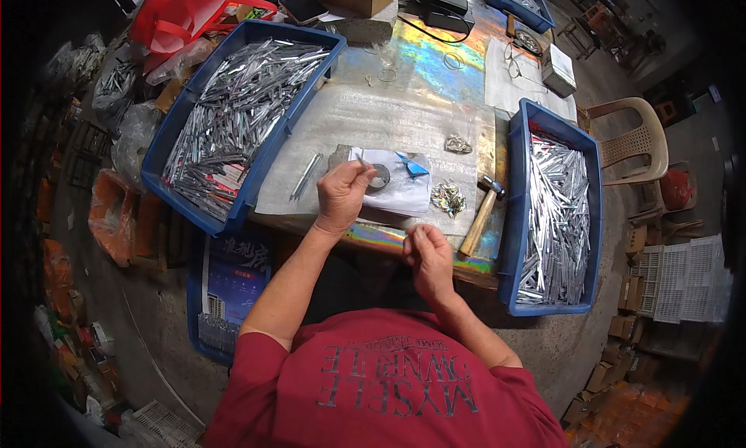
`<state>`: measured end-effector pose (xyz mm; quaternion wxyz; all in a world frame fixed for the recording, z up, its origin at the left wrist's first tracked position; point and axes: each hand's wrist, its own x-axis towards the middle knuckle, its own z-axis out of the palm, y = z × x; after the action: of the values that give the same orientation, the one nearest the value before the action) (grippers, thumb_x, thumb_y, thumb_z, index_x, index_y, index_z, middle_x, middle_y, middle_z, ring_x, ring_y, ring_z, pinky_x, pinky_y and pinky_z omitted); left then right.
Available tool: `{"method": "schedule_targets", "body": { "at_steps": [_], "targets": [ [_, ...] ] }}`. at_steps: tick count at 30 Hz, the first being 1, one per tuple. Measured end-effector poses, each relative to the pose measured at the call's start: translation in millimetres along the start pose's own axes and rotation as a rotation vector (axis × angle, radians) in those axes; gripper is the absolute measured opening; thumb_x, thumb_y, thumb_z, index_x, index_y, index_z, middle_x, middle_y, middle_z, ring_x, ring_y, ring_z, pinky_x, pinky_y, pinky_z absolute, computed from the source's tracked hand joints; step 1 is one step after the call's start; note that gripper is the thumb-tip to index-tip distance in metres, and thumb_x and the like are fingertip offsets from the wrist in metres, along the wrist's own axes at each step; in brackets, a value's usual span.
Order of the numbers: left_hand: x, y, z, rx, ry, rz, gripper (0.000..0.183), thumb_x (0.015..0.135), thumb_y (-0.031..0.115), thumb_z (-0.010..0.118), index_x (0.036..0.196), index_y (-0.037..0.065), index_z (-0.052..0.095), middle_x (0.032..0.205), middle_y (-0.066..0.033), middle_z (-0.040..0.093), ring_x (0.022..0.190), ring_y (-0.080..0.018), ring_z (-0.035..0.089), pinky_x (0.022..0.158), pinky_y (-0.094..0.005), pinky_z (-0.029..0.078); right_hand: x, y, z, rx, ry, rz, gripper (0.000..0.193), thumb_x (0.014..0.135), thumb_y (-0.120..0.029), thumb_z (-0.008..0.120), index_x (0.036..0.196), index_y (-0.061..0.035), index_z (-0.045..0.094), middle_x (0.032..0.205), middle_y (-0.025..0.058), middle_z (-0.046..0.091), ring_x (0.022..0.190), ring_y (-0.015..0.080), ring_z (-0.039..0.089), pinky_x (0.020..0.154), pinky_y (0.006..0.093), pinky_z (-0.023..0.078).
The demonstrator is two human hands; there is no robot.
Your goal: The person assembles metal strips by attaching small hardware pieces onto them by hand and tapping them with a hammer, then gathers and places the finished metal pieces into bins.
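My left hand (342, 195) is closed around a thin metal pin (364, 165) and holds it over a small round metal block (379, 177) on a white sheet (400, 193). My right hand (427, 250) hovers at the table's near edge, fingers pinched on a small pale piece (409, 224). Two thin silver rods (305, 176) lie on the table just left of my left hand. A small pile of shiny metal bits (447, 198) sits right of the white sheet, beside a wooden-handled hammer (482, 209).
A large blue bin (203, 83) full of silver metal strips stands at the left, another blue bin (516, 238) of strips at the right. A blue paper scrap (414, 167), eyeglasses (513, 63), boxes and a red bag (183, 13) lie further back. A plastic chair (633, 141) stands at the right.
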<state>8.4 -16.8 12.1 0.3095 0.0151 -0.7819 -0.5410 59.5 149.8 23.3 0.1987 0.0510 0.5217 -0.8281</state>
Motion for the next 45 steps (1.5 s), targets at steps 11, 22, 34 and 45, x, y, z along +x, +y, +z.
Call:
{"method": "schedule_targets", "body": {
  "at_steps": [11,22,34,45],
  "targets": [
    [6,3,-3,0.138,-0.124,0.216,0.010,0.072,0.011,0.057,0.068,0.005,0.051,0.057,-0.0106,0.047,0.053,-0.0271,0.050,0.047,-0.0333,0.039,80,-61,56,-0.892,-0.239,-0.642,0.017,0.075,-0.008,0.054,0.090,-0.0006,0.052,0.065,0.0110,0.050,0.056,0.0219,0.050,0.052,0.0308,0.040],
    [2,-6,1,0.038,-0.079,0.139,0.001,0.070,0.003,0.055,0.070,0.002,0.055,0.065,-0.0082,0.058,0.060,-0.0194,0.057,0.052,-0.0265,0.044,68,-18,34,-1.069,-0.262,-1.333,0.029,0.063,0.006,0.058,0.092,0.0028,0.054,0.074,0.0141,0.056,0.061,0.0243,0.055,0.052,0.0306,0.044],
    [-3,-15,5,0.059,-0.027,0.174,0.008,0.071,0.009,0.061,0.070,0.002,0.056,0.064,-0.0064,0.058,0.059,-0.0172,0.057,0.052,-0.0251,0.044,29,-39,-73,-1.588,0.382,-0.632,0.029,0.074,-0.013,0.055,0.099,0.0004,0.045,0.085,0.0196,0.048,0.078,0.0350,0.050,0.065,0.0394,0.043],
    [-6,-14,5,0.014,0.010,0.203,0.008,0.065,0.006,0.062,0.069,0.003,0.055,0.063,-0.0085,0.054,0.059,-0.0245,0.054,0.052,-0.0306,0.042,27,-44,-102,-0.342,0.426,-0.109,0.016,0.068,-0.006,0.052,0.081,0.0031,0.050,0.059,0.0021,0.046,0.042,0.0093,0.043,0.038,0.0217,0.036]
  ]
}}
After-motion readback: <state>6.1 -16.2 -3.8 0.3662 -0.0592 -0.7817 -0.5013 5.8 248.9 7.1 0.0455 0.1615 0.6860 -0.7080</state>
